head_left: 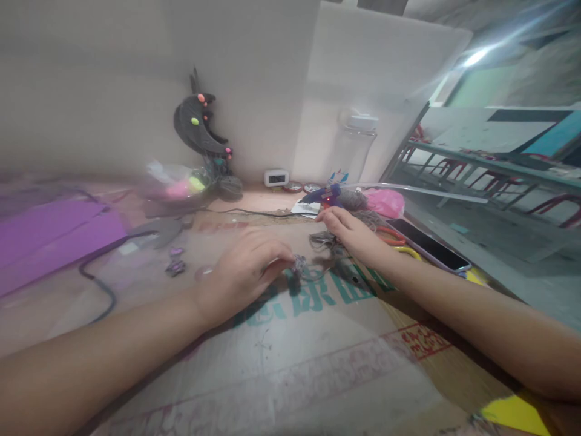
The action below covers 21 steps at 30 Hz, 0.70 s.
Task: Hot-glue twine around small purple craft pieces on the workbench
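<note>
My left hand (254, 266) is low over the middle of the sheet-covered table, thumb and fingers pinched on a small purple-grey flower-like piece (298, 264). Further back on the right, my right hand (336, 221) has its fingers curled at the handle of a blue glue gun (321, 195) with a small red light. The gun's nozzle points left over a white card (305, 208); the hand hides most of the handle. Grey yarn scraps (323, 239) lie below that hand. Two small purple pieces (175, 266) rest left of my left hand.
Purple sheets (59, 236) lie at left beside a dark cable (97, 281). A grey crescent moon decoration (193, 124) stands at the back. Along the back are a small digital clock (276, 177) and a clear bottle (356, 148). Orange-handled scissors (391, 235) and a phone (429, 244) lie right.
</note>
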Each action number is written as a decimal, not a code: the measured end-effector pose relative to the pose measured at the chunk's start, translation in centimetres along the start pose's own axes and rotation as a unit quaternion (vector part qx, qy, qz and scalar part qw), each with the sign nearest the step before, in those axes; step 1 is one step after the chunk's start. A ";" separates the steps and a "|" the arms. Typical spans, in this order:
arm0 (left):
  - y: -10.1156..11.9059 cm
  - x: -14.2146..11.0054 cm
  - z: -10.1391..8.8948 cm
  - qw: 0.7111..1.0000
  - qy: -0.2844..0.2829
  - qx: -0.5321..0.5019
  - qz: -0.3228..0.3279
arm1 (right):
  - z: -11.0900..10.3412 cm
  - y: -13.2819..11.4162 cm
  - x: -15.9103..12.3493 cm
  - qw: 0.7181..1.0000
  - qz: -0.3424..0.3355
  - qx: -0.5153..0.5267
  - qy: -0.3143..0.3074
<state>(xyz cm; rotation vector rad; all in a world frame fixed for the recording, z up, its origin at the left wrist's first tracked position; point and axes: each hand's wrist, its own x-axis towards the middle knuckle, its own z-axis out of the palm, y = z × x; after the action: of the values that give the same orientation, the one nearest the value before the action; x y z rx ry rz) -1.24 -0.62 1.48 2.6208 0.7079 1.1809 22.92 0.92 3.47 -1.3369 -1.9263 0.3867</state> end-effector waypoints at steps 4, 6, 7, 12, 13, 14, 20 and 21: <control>-0.1 0.0 0.0 0.999 0.018 -0.016 -0.043 | 0.1 -0.8 -0.6 0.990 0.039 0.085 -0.109; -0.1 0.1 0.0 0.995 0.024 -0.032 -0.089 | 0.0 -0.9 -0.8 0.985 0.035 0.088 -0.146; -0.2 0.1 0.0 0.992 0.024 -0.044 -0.111 | -0.1 -0.9 -1.0 0.983 0.027 0.072 -0.168; -0.2 0.3 0.1 0.984 0.038 -0.088 -0.149 | -0.6 -1.0 -2.0 0.962 -0.080 -0.049 -0.255; -0.1 0.3 0.1 0.985 0.042 -0.083 -0.142 | -0.6 -1.1 -2.3 0.958 -0.110 -0.071 -0.254; -0.1 0.2 0.1 0.987 0.048 -0.076 -0.131 | -0.5 -1.2 -2.5 0.954 -0.140 -0.093 -0.250; -0.1 -0.2 0.0 0.998 0.051 -0.030 -0.018 | -0.4 -2.0 -4.2 0.956 -0.226 -0.155 -0.100; -0.1 -0.3 0.0 0.999 0.046 -0.018 0.004 | -0.6 -2.3 -4.6 0.963 -0.220 -0.140 -0.068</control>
<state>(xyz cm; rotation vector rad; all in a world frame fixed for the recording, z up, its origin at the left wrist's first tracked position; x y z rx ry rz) -1.40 -0.69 1.27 2.5557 0.6852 1.3126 22.63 -4.25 3.47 -1.0217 -2.3880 -0.0181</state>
